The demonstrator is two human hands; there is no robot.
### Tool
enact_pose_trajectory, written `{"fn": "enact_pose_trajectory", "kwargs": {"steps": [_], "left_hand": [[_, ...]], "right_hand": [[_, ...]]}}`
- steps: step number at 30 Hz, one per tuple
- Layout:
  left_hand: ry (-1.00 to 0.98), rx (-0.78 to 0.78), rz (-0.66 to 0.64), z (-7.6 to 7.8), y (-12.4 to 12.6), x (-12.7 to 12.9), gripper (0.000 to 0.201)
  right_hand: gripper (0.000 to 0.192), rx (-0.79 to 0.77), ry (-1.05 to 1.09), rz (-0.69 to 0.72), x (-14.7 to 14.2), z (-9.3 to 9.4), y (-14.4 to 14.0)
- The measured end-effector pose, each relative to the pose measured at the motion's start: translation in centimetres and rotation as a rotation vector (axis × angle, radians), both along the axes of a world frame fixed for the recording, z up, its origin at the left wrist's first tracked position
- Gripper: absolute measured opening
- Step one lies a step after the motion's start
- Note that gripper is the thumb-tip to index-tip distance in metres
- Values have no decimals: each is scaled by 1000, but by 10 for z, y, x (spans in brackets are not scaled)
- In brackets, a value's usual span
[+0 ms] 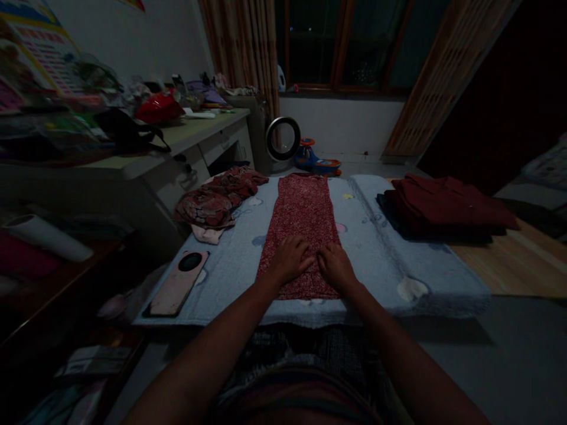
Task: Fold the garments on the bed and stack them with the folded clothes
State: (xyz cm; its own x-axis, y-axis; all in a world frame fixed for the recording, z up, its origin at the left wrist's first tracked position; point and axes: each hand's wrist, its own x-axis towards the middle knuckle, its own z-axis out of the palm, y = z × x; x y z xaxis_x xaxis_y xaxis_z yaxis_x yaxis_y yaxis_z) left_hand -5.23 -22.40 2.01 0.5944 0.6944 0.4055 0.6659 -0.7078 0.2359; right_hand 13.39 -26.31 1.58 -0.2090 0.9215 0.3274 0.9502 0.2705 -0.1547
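A red speckled garment [302, 215], folded into a long narrow strip, lies along the middle of a light blue blanket [381, 260]. My left hand [290, 258] and my right hand [335, 267] rest side by side, palms down, on the near end of the garment. The fingers of both hands are slightly curled against the cloth and press on it; neither hand lifts anything.
A crumpled patterned cloth [217, 200] lies at the blanket's far left, a pink phone [177, 283] at its near left. Folded dark red clothes [443, 206] are stacked on the right. A cluttered desk [177, 139] stands left; a ring-shaped fan [283, 139] and toy car [316, 160] beyond.
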Motion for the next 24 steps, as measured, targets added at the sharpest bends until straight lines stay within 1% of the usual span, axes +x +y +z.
{"fn": "enact_pose_trajectory", "kwargs": {"steps": [2,4,7,9,10,14,19,24], "left_hand": [[0,-49,-25,4,-5,-3,24],[-4,-115,-72,8,-13,-8,21],[-43,-178,-146,16,-28,-20,31],[-68,-194,-173,20,-39,-29,37],[-71,-205,-179,22,-44,-34,37],[-13,-287,-183,27,-59,-47,26],[96,-371,-217,30,-63,-46,27],[152,-331,-234,30,-64,-41,26]], "right_hand": [[18,-16,22,10,0,4,-2],[18,-37,48,33,1,9,-6],[15,-64,94,114,0,17,-16],[15,-95,125,169,-1,22,-25],[15,-119,138,189,-1,25,-29],[15,-227,137,244,-4,28,-45],[20,-303,99,319,-7,29,-54],[36,-338,87,352,-7,33,-56]]}}
